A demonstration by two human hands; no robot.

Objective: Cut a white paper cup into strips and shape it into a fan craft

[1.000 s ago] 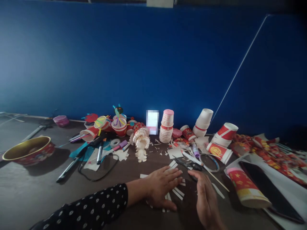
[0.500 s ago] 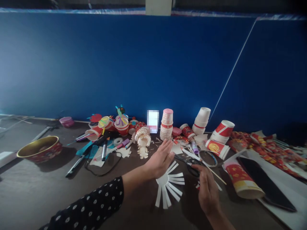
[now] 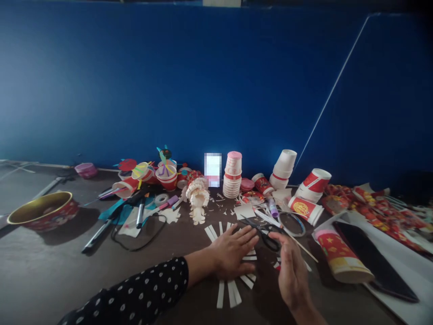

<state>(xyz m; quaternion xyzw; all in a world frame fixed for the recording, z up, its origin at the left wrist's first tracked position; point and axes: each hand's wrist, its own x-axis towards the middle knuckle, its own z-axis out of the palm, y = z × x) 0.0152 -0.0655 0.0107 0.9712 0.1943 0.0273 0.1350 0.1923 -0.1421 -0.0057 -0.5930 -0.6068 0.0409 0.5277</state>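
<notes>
One hand, the left hand [image 3: 233, 253], lay with its palm down upon a white paper piece [image 3: 220, 293], whose narrow strips came out around it like rays. The fingers of this hand were straight and a little spread, and they gripped nothing; they only covered the paper from above. I judged that the palm lay so wide in order that many strips could be pressed flat against the table [image 3: 176, 239] at one time. The paper was on the near half of the table, between the arms, probably for easy reach.

The right hand [image 3: 293, 271] was turned on edge, just beside the paper. Its fingers were stretched and close together; I could see nothing in them, although the palm side was partly hidden. Their tips were next to the handles of the black scissors [image 3: 262, 232], but whether they touched I could not tell. The blades pointed away from the person, which seemed a convenient direction for this hand.

Along the far edge stood a stack of paper cups [image 3: 232, 180], probably piled to save space. Toward the right edge, a red and yellow cup [image 3: 341, 255] lay on its side by a dark slab [image 3: 379, 262], which perhaps prevented it from rolling. Toward the left edge was a gold-lined bowl [image 3: 43, 219], well apart from both hands.
</notes>
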